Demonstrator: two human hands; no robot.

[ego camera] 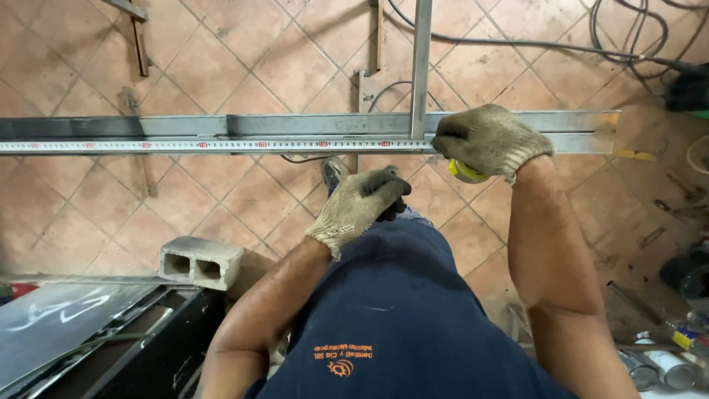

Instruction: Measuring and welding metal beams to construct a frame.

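- The right hand point(491, 140) is closing in a gloved fist around the yellow case of a tape measure point(467, 172), pressing it against the long metal bar point(310, 124), apparently so the case is anchoring the tape while it is being read.
- The tape blade point(185, 145) is lying stretched out flat along the near edge of the bar, running off to the left edge of the view (a placement that is letting the markings sit right beside the metal).
- The left hand point(358, 207) is hanging loosely curled below the bar, apart from it; the fingers are folding inward, and I cannot tell whether anything small is sitting in them.
- A thinner upright metal strip point(422, 66) is crossing the bar at a right angle just beside the right hand, seemingly marking a joint.
- The bar is sitting raised above the tiled floor point(221, 66), near waist height.
- A grey concrete block point(201, 262) is resting on the floor to the lower left, and black cables point(620, 37) are trailing across the tiles at the upper right.
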